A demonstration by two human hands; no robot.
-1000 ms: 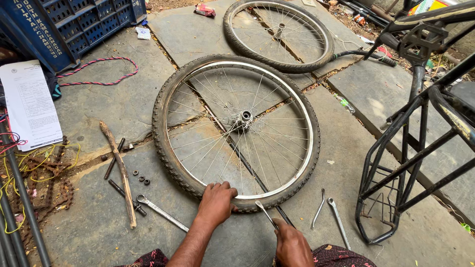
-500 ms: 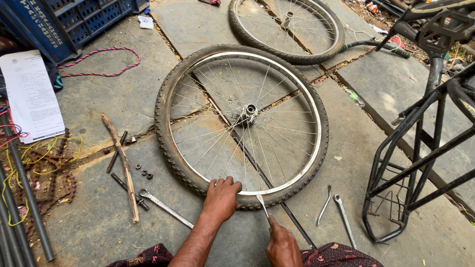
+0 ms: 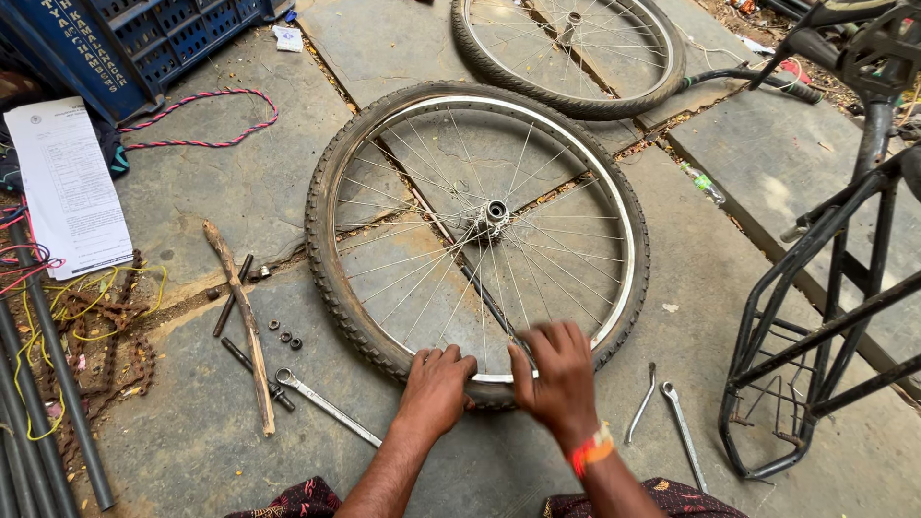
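A bicycle wheel with a worn black tyre (image 3: pixel 321 240), silver rim and spokes lies flat on the stone paving, its hub (image 3: pixel 494 213) facing up. My left hand (image 3: pixel 436 384) grips the tyre at its near edge, fingers curled over the rubber. Just to the right of it, my right hand (image 3: pixel 556 379) is bent over the rim and the tyre's inner edge, slightly blurred. I cannot tell whether it holds a tool. A dark rod (image 3: pixel 480 293) lies under the spokes, running from the hub toward my right hand.
Two metal levers (image 3: pixel 662 412) lie right of my hands. A spanner (image 3: pixel 321 401), wooden stick (image 3: pixel 245 326) and small nuts (image 3: pixel 285 338) lie left. A second wheel (image 3: pixel 662 86) is beyond. A bicycle frame with rack (image 3: pixel 815 317) stands right; blue crate (image 3: pixel 144 48), paper (image 3: pixel 67 187) and pipes (image 3: pixel 58 384) left.
My right hand has moved up from the ground in front of the wheel onto its near rim. My left hand stays on the tyre. The view has shifted closer.
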